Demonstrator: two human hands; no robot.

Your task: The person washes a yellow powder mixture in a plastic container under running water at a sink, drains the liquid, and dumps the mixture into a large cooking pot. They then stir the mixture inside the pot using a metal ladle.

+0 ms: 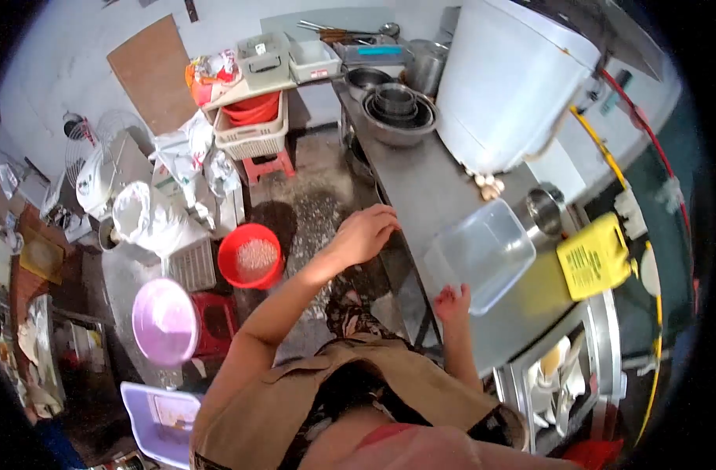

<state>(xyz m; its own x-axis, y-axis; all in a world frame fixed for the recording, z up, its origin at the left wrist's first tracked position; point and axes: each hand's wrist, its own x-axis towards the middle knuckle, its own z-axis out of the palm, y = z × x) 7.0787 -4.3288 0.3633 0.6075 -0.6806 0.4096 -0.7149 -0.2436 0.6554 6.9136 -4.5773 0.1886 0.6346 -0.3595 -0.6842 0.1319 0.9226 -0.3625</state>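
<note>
My left hand (pixel 366 234) is over the near edge of the steel counter (pixel 409 168), back of the hand up, fingers loosely bent; I see nothing in it. Low beside the near corner of a clear plastic bin (pixel 483 251) is my right hand (pixel 452 304). Its thumb stands apart from half-curled, reddish fingers, and no held thing shows. Whether it touches the bin, I cannot tell. The bin lies on the counter and looks to have nothing in it. Beyond it sit several garlic bulbs (pixel 489 186) and a steel pot (pixel 543 210).
A large white tub (pixel 510 82) and nested steel bowls (pixel 397 117) stand farther along the counter. A yellow container (pixel 593 258) is at right. On the left are a red bucket (pixel 250 256) with pale contents, a pink basin (pixel 166 321) and a purple tub (pixel 160 423).
</note>
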